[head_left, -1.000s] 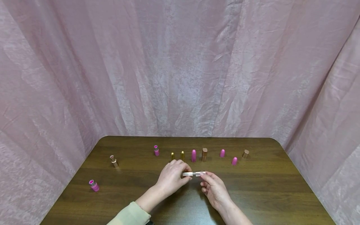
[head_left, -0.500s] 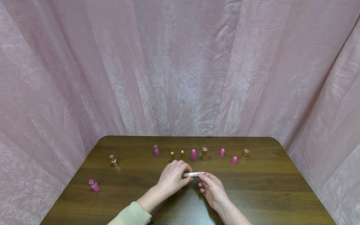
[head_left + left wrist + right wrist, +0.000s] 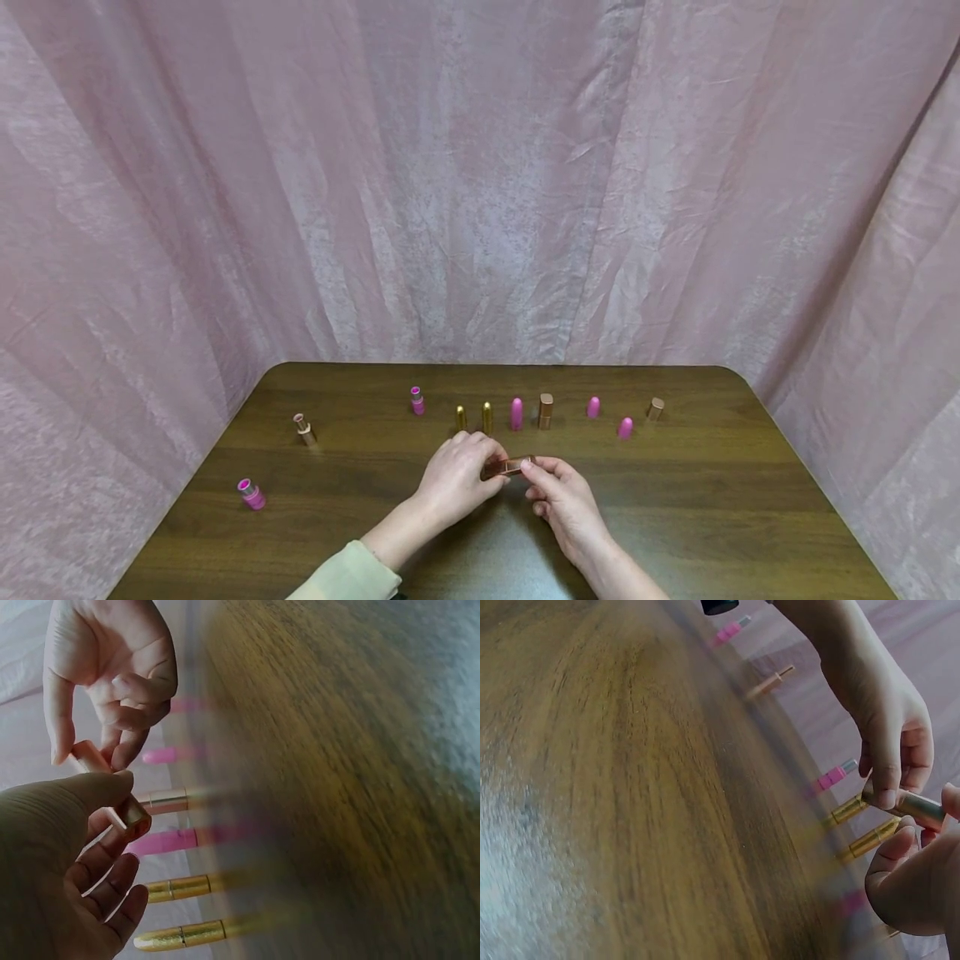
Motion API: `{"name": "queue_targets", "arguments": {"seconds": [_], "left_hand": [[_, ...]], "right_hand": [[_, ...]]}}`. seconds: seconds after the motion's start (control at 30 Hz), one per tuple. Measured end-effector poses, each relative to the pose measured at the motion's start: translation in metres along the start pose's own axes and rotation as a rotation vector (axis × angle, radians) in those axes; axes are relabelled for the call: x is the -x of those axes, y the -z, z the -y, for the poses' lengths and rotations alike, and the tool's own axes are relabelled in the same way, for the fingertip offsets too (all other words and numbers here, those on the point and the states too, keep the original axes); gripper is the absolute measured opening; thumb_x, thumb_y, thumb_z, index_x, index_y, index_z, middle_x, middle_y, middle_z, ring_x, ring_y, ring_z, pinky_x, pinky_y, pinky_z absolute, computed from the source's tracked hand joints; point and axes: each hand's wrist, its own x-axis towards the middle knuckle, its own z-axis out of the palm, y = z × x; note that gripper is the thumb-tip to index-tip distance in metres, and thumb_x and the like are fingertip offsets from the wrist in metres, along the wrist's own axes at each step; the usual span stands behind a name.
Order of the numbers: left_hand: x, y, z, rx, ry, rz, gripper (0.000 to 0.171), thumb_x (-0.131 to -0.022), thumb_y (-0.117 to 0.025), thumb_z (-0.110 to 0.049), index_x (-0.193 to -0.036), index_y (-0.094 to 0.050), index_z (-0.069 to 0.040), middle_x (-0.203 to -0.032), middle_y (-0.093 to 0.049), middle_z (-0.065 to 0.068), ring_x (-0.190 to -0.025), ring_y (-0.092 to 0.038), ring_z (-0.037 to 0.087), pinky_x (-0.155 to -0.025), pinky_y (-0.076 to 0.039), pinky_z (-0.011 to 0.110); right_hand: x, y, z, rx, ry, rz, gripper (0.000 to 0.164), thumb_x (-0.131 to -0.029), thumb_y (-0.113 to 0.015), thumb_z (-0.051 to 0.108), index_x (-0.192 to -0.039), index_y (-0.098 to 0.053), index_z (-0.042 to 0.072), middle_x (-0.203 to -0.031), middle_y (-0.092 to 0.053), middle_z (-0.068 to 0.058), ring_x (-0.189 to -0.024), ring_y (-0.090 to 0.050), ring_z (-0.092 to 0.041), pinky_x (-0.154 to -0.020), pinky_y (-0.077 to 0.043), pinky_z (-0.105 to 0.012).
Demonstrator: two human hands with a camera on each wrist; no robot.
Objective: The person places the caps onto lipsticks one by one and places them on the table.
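Note:
A rose-gold lipstick lies nearly level between both hands, above the table's middle, its cap and base together. My left hand grips one end between thumb and fingers. At the other end my right hand pinches the lipstick between thumb and index finger, its remaining fingers curled below. In the left wrist view the lipstick runs slantwise, with its middle behind the left thumb. Just beyond the left hand stand two gold lipsticks, a closed pink lipstick and a closed rose-gold lipstick.
To the right stand two pink caps and a rose-gold cap. On the left are an uncapped rose-gold lipstick and two uncapped pink lipsticks. A pink curtain hangs behind the wooden table.
The silvery gap between the lipstick's two halves has closed as my right hand moved left. Both hands then lowered slightly, and the lipstick turned, showing a darker copper side.

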Motion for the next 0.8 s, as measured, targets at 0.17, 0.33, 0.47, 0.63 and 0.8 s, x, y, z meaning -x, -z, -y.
{"name": "queue_targets", "arguments": {"seconds": [0.17,0.33,0.47,0.63,0.8], "left_hand": [[0.005,0.004,0.008,0.013,0.018,0.017,0.023,-0.084,-0.084,-0.035,-0.102,-0.074,-0.025,-0.099,-0.066,-0.012,-0.088,-0.056,0.011,-0.077,-0.048,0.032],[0.013,0.008,0.029,0.060,0.068,-0.009,0.022,-0.084,-0.085,-0.033,-0.101,-0.074,-0.025,-0.093,-0.067,-0.012,-0.084,-0.055,0.010,-0.074,-0.048,0.031],[0.018,0.015,0.048,0.128,0.167,-0.019,0.019,-0.084,-0.085,-0.030,-0.098,-0.073,-0.025,-0.091,-0.066,-0.014,-0.082,-0.056,0.010,-0.070,-0.046,0.031],[0.018,0.026,0.072,0.237,0.320,-0.009,0.016,-0.085,-0.083,-0.023,-0.095,-0.070,-0.023,-0.089,-0.067,-0.014,-0.082,-0.063,0.009,-0.072,-0.050,0.034],[0.014,0.029,0.088,0.263,0.415,-0.006,0.017,-0.086,-0.081,-0.022,-0.098,-0.069,-0.020,-0.089,-0.069,-0.010,-0.081,-0.064,0.009,-0.072,-0.051,0.037]], "right_hand": [[0.002,0.000,0.001,0.103,0.032,0.035,0.040,-0.094,-0.075,0.022,-0.122,-0.061,-0.001,-0.103,-0.067,-0.004,-0.081,-0.058,-0.015,-0.065,-0.047,-0.025],[0.002,0.006,0.005,0.156,0.081,0.039,0.037,-0.094,-0.073,0.019,-0.122,-0.063,-0.004,-0.110,-0.072,-0.014,-0.080,-0.058,-0.015,-0.062,-0.048,-0.023],[0.001,0.013,0.009,0.217,0.111,0.015,0.035,-0.094,-0.072,0.016,-0.120,-0.064,-0.006,-0.110,-0.072,-0.017,-0.078,-0.058,-0.015,-0.060,-0.047,-0.022],[-0.002,0.025,0.014,0.345,0.163,0.027,0.029,-0.096,-0.071,0.016,-0.117,-0.067,-0.004,-0.105,-0.071,-0.017,-0.078,-0.059,-0.017,-0.059,-0.046,-0.022],[-0.006,0.034,0.020,0.554,0.257,0.059,0.023,-0.095,-0.072,0.017,-0.111,-0.070,0.000,-0.094,-0.069,-0.011,-0.078,-0.062,-0.016,-0.065,-0.048,-0.025]]}}
